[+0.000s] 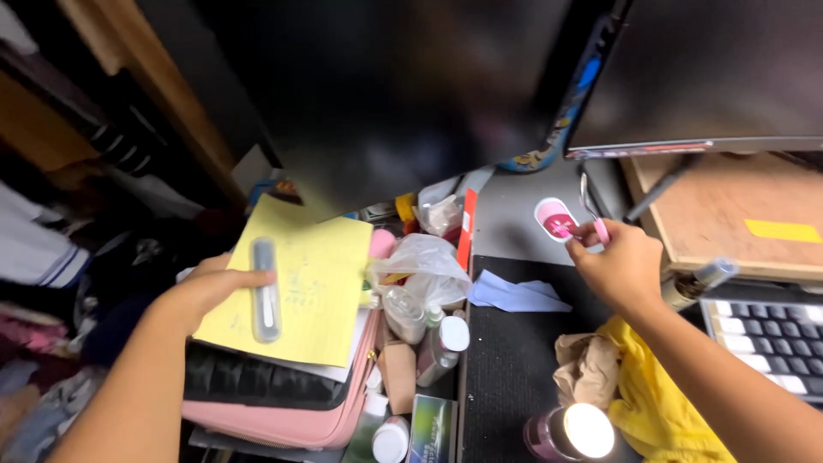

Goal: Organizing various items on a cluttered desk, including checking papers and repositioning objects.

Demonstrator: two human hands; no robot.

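Much of the upper view is a dark, blurred mass above both hands, and what it is cannot be made out; to its right a dark monitor [711,69] is cut off by the top and right edges. The keyboard [771,334] below the right forearm runs out of frame, and the clutter between the hands, a clear plastic bag [420,257], small bottles and tubes, overlaps too much to sort piece by piece. The left hand [210,287] reaches in from the lower left, forearm rising diagonally, palm under the left edge of a yellow notepad [300,283] and thumb pressed across a grey slim case [264,291] that lies on the pad; the hand is closed on both. The case's long axis runs nearly straight up and down in the view, its far end pointing away from the person. The pad rests over a dark pouch and a pink bag [283,411] below that hand. The right hand [617,261] comes in from the lower right, wrist bent, fingers pinched on a small pink-handled tool [598,225] whose thin metal part rises just above the fingertips; exactly what the tool is stays unclear. Just left of those fingertips lies a pink and white oval item [555,217] on the grey desk. Below the right forearm sit a yellow cloth [660,403] and a lit round lamp [583,429].
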